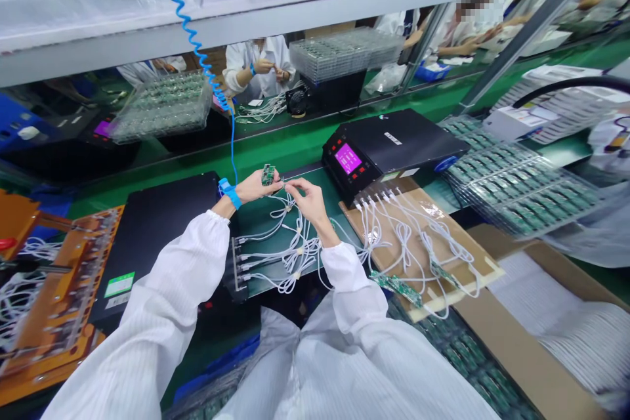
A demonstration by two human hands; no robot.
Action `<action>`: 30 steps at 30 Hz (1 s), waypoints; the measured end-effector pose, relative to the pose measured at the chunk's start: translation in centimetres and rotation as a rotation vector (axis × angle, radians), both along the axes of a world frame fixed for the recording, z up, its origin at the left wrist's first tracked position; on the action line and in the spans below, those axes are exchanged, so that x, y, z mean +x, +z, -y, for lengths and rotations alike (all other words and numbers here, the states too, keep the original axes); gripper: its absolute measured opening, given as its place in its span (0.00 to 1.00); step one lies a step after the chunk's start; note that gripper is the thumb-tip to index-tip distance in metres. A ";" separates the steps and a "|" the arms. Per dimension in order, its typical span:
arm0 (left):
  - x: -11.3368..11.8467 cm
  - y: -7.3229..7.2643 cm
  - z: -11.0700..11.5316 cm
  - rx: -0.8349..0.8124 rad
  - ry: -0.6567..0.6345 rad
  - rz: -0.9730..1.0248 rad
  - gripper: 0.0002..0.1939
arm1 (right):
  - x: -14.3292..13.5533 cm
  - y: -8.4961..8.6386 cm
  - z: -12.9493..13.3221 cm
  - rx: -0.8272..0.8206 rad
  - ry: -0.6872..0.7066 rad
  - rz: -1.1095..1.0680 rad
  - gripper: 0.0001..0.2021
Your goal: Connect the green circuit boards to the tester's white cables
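Note:
My left hand [256,187], with a blue wrist strap [229,193] at its wrist, is closed on small green circuit boards [268,174] above the bench. Close beside it, my right hand [306,198] pinches at the boards' edge, where a thin white cable [288,202] seems to meet them; the exact contact is too small to make out. Below both hands lie bundled white cables [295,252], running from a row of ports on the black box [162,230] at left. More white cables come out of the black tester [394,144] with a lit pink screen [348,158].
Cardboard [394,243] bears cables and several green boards [398,287]. Clear trays of boards [516,177] stand at right above an open carton [556,315]. An orange fixture [73,282] is at far left. A coiled blue cord [184,20] hangs ahead; co-workers sit across the bench.

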State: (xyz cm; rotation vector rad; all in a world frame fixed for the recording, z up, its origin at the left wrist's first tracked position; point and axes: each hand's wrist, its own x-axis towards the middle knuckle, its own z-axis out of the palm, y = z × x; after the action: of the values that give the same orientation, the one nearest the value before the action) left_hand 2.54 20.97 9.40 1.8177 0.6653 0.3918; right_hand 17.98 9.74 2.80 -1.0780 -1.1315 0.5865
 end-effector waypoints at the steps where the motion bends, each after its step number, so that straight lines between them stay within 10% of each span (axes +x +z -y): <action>1: 0.1 0.1 0.1 -0.006 -0.004 0.001 0.28 | 0.6 -0.1 -0.1 -0.014 0.060 -0.019 0.17; 12: 0.0 0.2 -0.2 -0.117 0.122 0.258 0.27 | 1.9 0.2 -5.8 -0.072 0.503 0.267 0.11; 19: 0.4 0.4 -3.1 -0.135 0.652 0.514 0.11 | -2.5 -1.5 -8.5 -0.289 0.019 0.806 0.11; 25: 0.5 -0.1 -3.2 -0.224 0.676 0.412 0.12 | -7.3 -2.4 -9.2 -0.459 0.087 1.024 0.14; 30: 0.3 -1.2 -3.0 -0.272 0.669 0.275 0.11 | -2.2 -2.8 -6.0 -0.502 0.048 1.018 0.14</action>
State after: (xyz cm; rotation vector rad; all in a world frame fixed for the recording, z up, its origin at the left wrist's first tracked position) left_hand 2.80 24.01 8.23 1.2187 1.0662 0.9259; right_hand 15.82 15.75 0.04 -1.8884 -1.9419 0.3441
